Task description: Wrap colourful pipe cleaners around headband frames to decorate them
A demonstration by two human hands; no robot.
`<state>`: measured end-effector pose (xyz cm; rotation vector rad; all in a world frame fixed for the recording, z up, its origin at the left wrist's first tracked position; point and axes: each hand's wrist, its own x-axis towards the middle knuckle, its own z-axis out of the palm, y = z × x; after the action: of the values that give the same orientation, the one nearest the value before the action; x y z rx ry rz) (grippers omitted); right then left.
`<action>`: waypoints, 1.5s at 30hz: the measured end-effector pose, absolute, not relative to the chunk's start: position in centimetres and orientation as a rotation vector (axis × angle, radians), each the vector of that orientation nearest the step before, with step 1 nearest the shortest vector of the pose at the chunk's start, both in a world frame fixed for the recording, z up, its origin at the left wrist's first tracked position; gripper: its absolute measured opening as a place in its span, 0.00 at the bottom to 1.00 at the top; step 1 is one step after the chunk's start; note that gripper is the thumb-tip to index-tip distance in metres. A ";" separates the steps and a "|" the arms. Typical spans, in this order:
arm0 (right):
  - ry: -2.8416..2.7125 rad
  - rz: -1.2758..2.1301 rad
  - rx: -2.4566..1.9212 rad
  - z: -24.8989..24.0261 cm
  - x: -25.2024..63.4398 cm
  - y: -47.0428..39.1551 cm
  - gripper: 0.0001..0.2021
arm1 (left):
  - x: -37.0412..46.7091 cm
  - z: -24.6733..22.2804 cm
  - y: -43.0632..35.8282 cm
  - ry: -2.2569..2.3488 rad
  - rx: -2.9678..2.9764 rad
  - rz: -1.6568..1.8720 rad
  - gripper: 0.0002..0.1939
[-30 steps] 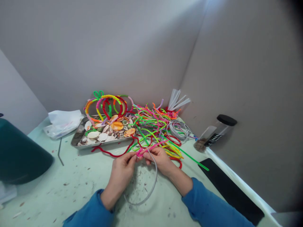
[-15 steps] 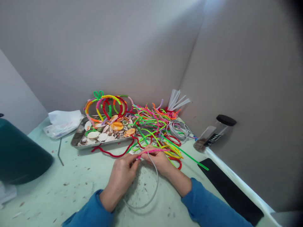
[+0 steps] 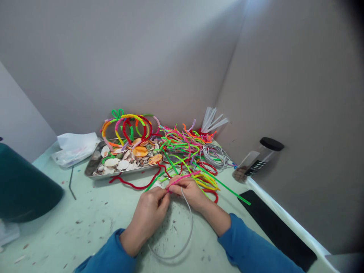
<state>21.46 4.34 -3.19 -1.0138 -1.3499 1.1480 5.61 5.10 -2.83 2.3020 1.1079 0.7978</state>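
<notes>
Fingers of my left hand are pinched together around the near end of a pink pipe cleaner. My right hand is closed too, its thumb and fingers on the pipe cleaner and on a grey wire. From there the wire bends in a wide loop over the table toward my left wrist. Where wire and pipe cleaner meet is covered by my fingertips. The pipe cleaner's free end points up and to the right. Just behind my right hand lies a heap of coloured pipe cleaners.
A metal tray of seashells holds pipe-cleaner hoops. Right of it are a coil of grey wire, clear sticks and a black-lidded jar. A black strip lies right, a dark green container stands left.
The pink pipe cleaner's free end has swung upward and slightly left. The grey wire loop has shifted a little to the right and down. Both hands stay pinched close together.
</notes>
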 end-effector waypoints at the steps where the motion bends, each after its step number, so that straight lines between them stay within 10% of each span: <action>1: -1.337 1.159 -1.044 -3.3 21.5 4.4 0.09 | 5.6 -2.9 5.1 1.101 2.301 0.792 0.15; 45: -1.218 1.255 -1.097 -4.2 21.8 4.3 0.11 | 5.7 -3.0 5.2 0.980 2.032 0.676 0.10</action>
<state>21.77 4.32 -4.25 -1.0971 -1.2185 1.2554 5.69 5.22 -3.00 2.0317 0.9796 0.6760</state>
